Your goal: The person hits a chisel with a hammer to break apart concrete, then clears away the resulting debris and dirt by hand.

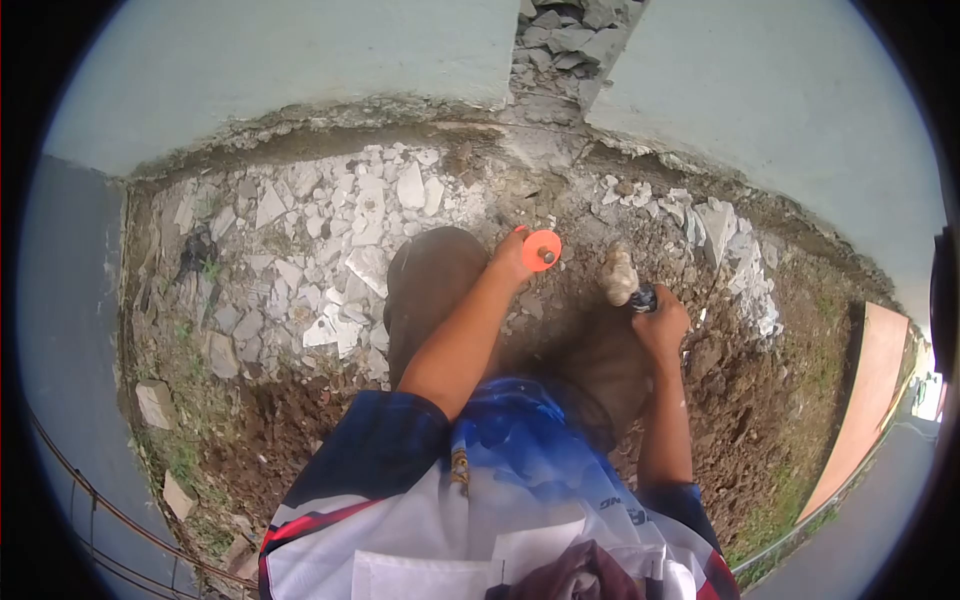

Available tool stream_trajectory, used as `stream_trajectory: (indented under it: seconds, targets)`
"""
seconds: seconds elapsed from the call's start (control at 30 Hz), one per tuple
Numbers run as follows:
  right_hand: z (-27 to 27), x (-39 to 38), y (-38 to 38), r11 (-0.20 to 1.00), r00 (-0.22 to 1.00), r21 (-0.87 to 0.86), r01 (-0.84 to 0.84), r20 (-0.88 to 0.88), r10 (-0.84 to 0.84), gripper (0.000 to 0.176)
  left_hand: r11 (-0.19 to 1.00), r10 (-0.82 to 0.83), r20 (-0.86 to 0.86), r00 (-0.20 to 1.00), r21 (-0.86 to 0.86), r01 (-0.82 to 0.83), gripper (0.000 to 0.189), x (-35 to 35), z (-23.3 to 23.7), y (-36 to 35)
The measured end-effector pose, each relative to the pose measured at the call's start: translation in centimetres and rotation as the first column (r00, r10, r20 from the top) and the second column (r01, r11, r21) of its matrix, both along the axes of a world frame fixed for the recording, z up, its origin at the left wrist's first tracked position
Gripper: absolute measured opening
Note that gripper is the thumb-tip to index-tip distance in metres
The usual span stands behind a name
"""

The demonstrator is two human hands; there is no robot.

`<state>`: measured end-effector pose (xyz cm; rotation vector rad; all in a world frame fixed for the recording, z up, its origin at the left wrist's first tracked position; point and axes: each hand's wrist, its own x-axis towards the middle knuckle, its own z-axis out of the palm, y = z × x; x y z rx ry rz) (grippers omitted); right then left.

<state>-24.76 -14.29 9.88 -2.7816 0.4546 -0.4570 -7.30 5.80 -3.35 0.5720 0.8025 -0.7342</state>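
Note:
My left hand (512, 256) is wrapped round a chisel with a round orange hand guard (537, 243). The chisel's metal striking end shows in the middle of the guard; its shaft and tip are hidden below. To the right, my right hand (664, 322) grips the dark handle of a hammer (619, 274). The hammer's head is pale and dusty, and it stands a little apart from the chisel, to its right. Beneath both hands lies broken ground between my knees.
White and grey rubble (330, 225) covers the ground on the left. Ahead rises a pale wall (300, 60) with a vertical gap full of broken stones (570, 45). A flat board (860, 400) leans at the right, and thin metal rods (75, 470) curve along the lower left.

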Motion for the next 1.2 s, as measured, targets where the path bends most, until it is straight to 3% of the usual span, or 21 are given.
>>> stream_trajectory:
  seconds: [0.07, 0.2, 0.3, 0.37, 0.5, 0.53, 0.6, 0.63, 0.7, 0.73, 0.77, 0.83, 0.87, 0.9, 0.93, 1.03, 1.07, 1.1, 1.13, 1.17, 1.2]
  targets:
    - [2.6, 0.6, 1.2, 0.978, 0.999, 0.205, 0.025, -0.046, -0.016, 0.017, 0.989, 0.038, -0.025, 0.999, -0.142, -0.042, 0.025, 0.9, -1.6, 0.2]
    - [9.1, 3.4, 4.4, 0.860, 0.968, 0.481, -0.172, 0.243, 0.058, 0.020, 0.936, 0.152, -0.003, 0.988, -0.321, -0.145, 0.021, 1.8, -1.9, 0.5]
    - [14.3, 5.3, 6.8, 0.946, 0.876, 0.056, -0.319, 0.397, 0.272, 0.024, 0.946, 0.273, 0.001, 0.962, -0.185, -0.268, 0.019, 1.0, 1.3, 0.1]
    - [17.4, 6.8, 9.7, 0.724, 0.751, 0.476, -0.499, 0.655, 0.087, 0.025, 0.941, 0.298, -0.005, 0.955, -0.167, -0.294, 0.024, 1.6, 1.3, 0.0]
    - [18.0, 8.0, 12.4, 0.403, 0.561, 0.455, -0.794, 0.803, 0.201, 0.017, 0.914, 0.345, 0.036, 0.938, -0.241, -0.327, 0.028, 2.1, 0.6, 0.5]
    - [16.4, 8.3, 12.5, 0.387, 0.511, 0.393, -0.834, 0.815, 0.274, 0.017, 0.903, 0.357, 0.046, 0.933, -0.272, -0.332, 0.029, 1.9, 0.6, 0.7]
    - [11.7, 8.2, 14.4, 0.461, 0.627, 0.519, -0.720, 0.771, 0.111, 0.014, 0.882, 0.377, 0.072, 0.923, -0.331, -0.334, 0.031, 1.8, 0.6, 1.1]
    - [9.5, 6.5, 12.2, 0.814, 0.924, 0.442, -0.377, 0.239, 0.298, 0.002, 0.878, 0.388, 0.071, 0.919, -0.331, -0.345, 0.032, 1.8, 0.1, 1.2]
    - [-0.2, 6.3, 10.2, 0.914, 0.933, 0.188, -0.360, 0.089, 0.350, 0.010, 0.872, 0.401, 0.072, 0.913, -0.336, -0.356, 0.035, 1.9, -1.5, 1.0]
    - [-4.9, 6.2, 9.3, 0.931, 0.932, 0.051, -0.361, 0.019, 0.361, 0.014, 0.848, 0.345, 0.069, 0.936, -0.451, -0.279, 0.037, 2.1, -1.9, 0.9]
    - [-5.2, 6.5, 8.9, 0.818, 0.939, 0.545, -0.187, -0.146, 0.312, 0.019, 0.851, 0.360, 0.075, 0.930, -0.436, -0.294, 0.038, 1.8, -1.5, 0.9]
    - [-1.5, 7.4, 9.2, 0.735, 0.972, 0.670, -0.107, -0.086, 0.220, 0.019, 0.856, 0.391, 0.101, 0.915, -0.406, -0.321, 0.038, 1.8, -0.5, 0.9]
    - [1.6, 6.6, 9.4, 0.681, 0.983, 0.730, -0.049, -0.085, 0.162, 0.020, 0.872, 0.377, 0.110, 0.920, -0.377, -0.312, 0.037, 2.0, -2.5, 0.7]
    - [5.4, 6.7, 9.3, 0.725, 0.976, 0.685, -0.064, -0.108, 0.188, 0.021, 0.880, 0.373, 0.108, 0.922, -0.357, -0.314, 0.036, 2.0, -2.3, 0.5]
    - [8.0, 6.7, 9.2, 0.798, 0.962, 0.539, -0.270, 0.118, 0.246, 0.032, 0.886, 0.374, 0.107, 0.921, -0.336, -0.320, 0.036, 2.0, -1.5, 0.5]
    - [14.9, 5.8, 9.9, 0.556, 0.879, 0.685, -0.470, 0.423, 0.221, 0.049, 0.883, 0.391, 0.078, 0.917, -0.313, -0.350, 0.035, 1.6, 0.4, 1.0]
    - [16.5, 6.7, 10.2, 0.506, 0.725, 0.541, -0.672, 0.620, 0.300, 0.046, 0.880, 0.400, 0.068, 0.914, -0.306, -0.363, 0.036, 1.4, 1.1, 1.1]
    - [16.0, 7.1, 10.5, 0.474, 0.636, 0.467, -0.746, 0.711, 0.300, 0.043, 0.876, 0.410, 0.058, 0.910, -0.300, -0.376, 0.037, 1.3, 1.3, 1.1]
    - [13.2, 7.4, 11.1, 0.502, 0.635, 0.461, -0.732, 0.728, 0.259, 0.040, 0.865, 0.421, -0.032, 0.906, -0.286, -0.412, 0.038, 1.6, 1.0, 0.9]
    - [8.8, 7.9, 11.8, 0.634, 0.731, 0.475, -0.610, 0.646, 0.219, 0.037, 0.863, 0.397, -0.029, 0.917, -0.328, -0.384, 0.039, 1.5, 0.4, 1.2]
    - [3.2, 7.7, 11.4, 0.768, 0.893, 0.495, -0.406, 0.393, 0.219, 0.034, 0.857, 0.372, -0.014, 0.928, -0.379, -0.349, 0.039, 1.6, -0.4, 1.3]
